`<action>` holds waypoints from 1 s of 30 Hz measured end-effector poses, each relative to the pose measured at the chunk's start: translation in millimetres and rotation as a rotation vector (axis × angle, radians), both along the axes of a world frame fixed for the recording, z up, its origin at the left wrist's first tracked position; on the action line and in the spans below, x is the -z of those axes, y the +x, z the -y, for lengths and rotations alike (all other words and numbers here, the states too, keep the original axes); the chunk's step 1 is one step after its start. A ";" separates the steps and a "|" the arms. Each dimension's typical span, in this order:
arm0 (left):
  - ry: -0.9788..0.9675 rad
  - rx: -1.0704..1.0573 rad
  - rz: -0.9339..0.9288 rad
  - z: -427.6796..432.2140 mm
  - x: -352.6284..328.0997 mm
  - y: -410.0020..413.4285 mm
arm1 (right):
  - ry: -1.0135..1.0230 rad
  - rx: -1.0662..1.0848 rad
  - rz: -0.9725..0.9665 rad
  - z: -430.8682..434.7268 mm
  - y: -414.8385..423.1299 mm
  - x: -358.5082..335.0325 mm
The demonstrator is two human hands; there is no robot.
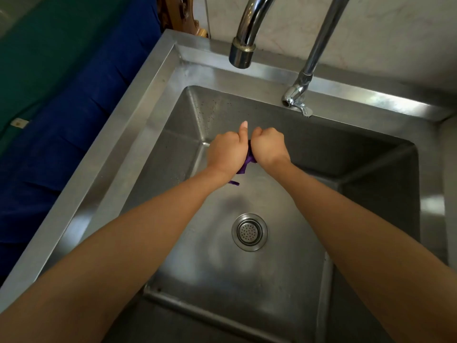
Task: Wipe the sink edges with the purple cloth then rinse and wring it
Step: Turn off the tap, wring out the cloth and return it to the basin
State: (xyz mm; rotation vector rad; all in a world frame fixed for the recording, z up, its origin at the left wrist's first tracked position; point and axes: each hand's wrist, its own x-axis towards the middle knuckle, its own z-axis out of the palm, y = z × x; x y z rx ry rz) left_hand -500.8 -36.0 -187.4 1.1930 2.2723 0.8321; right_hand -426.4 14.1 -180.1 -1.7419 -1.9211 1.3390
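Note:
Both my hands are held side by side over the steel sink [138, 125], above its far half. My left hand [227, 152] and my right hand [268, 147] are each closed in a fist around the purple cloth [248, 160]. The cloth is bunched and twisted between the two fists, and only a small strip of it shows. A short purple end [233, 183] hangs below my left wrist. The left thumb sticks up. No water runs from the faucet spout [241, 54], which hangs above and beyond my hands.
A drain strainer [249, 231] sits in the basin floor near the middle. The faucet base with its lever [296, 100] stands on the back rim against a pale wall. Blue and green fabric [61, 95] lies left of the sink.

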 end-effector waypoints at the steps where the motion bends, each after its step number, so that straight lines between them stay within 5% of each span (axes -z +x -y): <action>1: 0.001 0.010 -0.007 0.0 -1.7 2.0 | 0.008 0.018 -0.009 1.3 2.4 -0.4; 9: -0.119 0.151 -0.107 -0.1 -18.7 6.1 | -0.116 0.130 -0.237 19.2 24.5 -4.8; 14: -0.126 0.122 0.301 8.8 -22.6 2.2 | -0.455 0.239 -0.436 31.4 45.4 -9.4; 21: -0.181 0.458 0.654 39.9 -46.8 -17.6 | -0.438 0.394 -0.813 47.2 76.2 -54.3; 26: -0.083 0.543 0.450 55.3 -70.2 -13.7 | -0.330 0.302 -0.758 62.8 86.3 -69.6; 30: 0.102 0.366 0.430 60.0 -76.9 -13.9 | -0.221 0.005 -0.481 79.1 100.4 -73.0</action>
